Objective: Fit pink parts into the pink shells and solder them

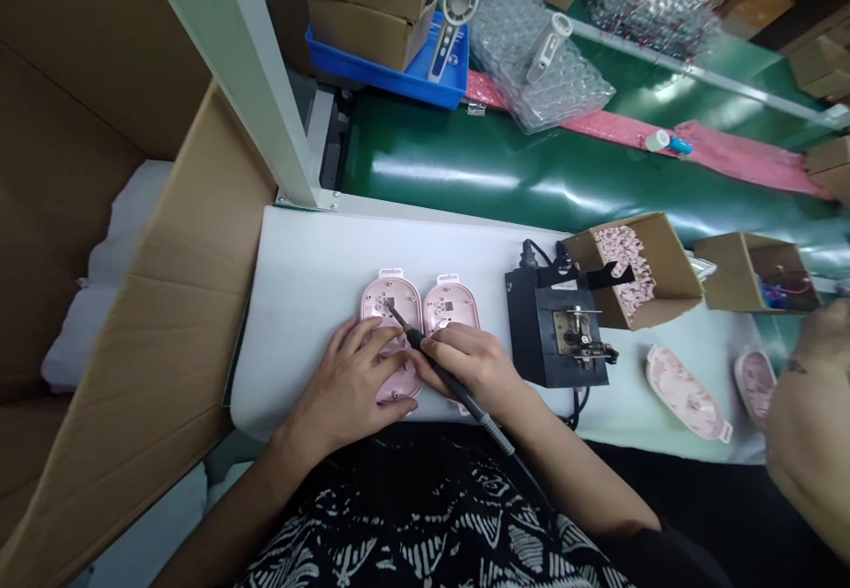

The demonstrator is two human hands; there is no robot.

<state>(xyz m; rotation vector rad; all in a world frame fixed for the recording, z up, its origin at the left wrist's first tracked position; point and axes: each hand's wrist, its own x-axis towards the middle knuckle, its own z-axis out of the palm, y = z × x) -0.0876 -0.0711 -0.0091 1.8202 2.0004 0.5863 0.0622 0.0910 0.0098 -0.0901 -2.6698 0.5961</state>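
Observation:
Two pink plastic shells lie side by side on the white tabletop. My left hand (355, 382) rests over the lower part of the left pink shell (406, 305), its fingers spread across it. In my right hand (473, 359) is a black soldering iron (453, 384), held like a pen. The iron's thin tip points into the upper part of the left shell, near small round posts. Beside it, the right pink shell (457, 302) is partly covered by my right hand. The iron's cable runs down over the patterned black shirt.
A black machine (539, 336) stands right of my hands, beside a cardboard box of small pink parts (674, 282). Farther right are more pink shells (687, 393) and another person's arm (814, 429). A large carton (192, 278) borders the left; a green conveyor (425, 158) runs behind.

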